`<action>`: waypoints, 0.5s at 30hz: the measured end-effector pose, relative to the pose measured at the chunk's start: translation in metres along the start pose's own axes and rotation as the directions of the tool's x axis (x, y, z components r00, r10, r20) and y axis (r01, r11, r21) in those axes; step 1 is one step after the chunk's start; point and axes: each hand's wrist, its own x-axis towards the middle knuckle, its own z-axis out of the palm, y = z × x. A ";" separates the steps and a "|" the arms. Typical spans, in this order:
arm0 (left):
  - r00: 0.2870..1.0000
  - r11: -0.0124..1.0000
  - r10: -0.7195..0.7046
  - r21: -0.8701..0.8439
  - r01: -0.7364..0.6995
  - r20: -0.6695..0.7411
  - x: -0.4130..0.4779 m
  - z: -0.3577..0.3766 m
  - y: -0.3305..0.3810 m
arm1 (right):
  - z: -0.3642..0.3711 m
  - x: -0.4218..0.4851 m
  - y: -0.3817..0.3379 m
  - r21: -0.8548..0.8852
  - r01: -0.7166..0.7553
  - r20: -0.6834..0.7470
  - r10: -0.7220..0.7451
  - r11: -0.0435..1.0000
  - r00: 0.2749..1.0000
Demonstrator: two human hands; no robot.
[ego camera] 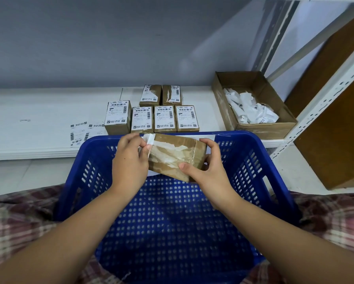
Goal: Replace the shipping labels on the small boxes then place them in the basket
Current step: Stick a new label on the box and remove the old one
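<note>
I hold a small brown box [173, 155] over the blue basket [254, 160]. Its top face shows torn white label remains. My right hand [204, 169] grips the box's right end, thumb on the top face. My left hand [131, 158] pinches a crumpled strip of peeled white label [149, 139] at the box's left end. Several small labelled boxes [165, 117] stand in rows on the white shelf [38, 119] behind the basket; the two at the back have partly torn labels. Two loose new labels [78, 133] lie flat on the shelf to the left.
An open cardboard box [264, 128] holding crumpled peeled labels sits on the shelf at the right. A perforated white shelf upright [323, 105] and brown boards [336, 140] stand further right. The basket rests on my lap, on plaid cloth [18, 212].
</note>
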 end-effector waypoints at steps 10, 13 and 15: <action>0.978 0.964 -0.203 -0.167 0.207 0.038 0.006 0.000 -0.001 | -0.008 0.010 0.007 0.183 -0.126 0.033 0.122 0.975 0.992; 0.964 0.937 -0.261 -0.226 0.266 0.052 0.008 -0.001 -0.003 | -0.012 0.015 0.008 0.177 -0.134 0.042 0.128 0.975 0.991; 0.956 0.919 -0.287 -0.263 0.293 0.061 0.009 -0.001 -0.004 | -0.015 0.017 0.007 0.174 -0.134 0.059 0.126 0.976 0.990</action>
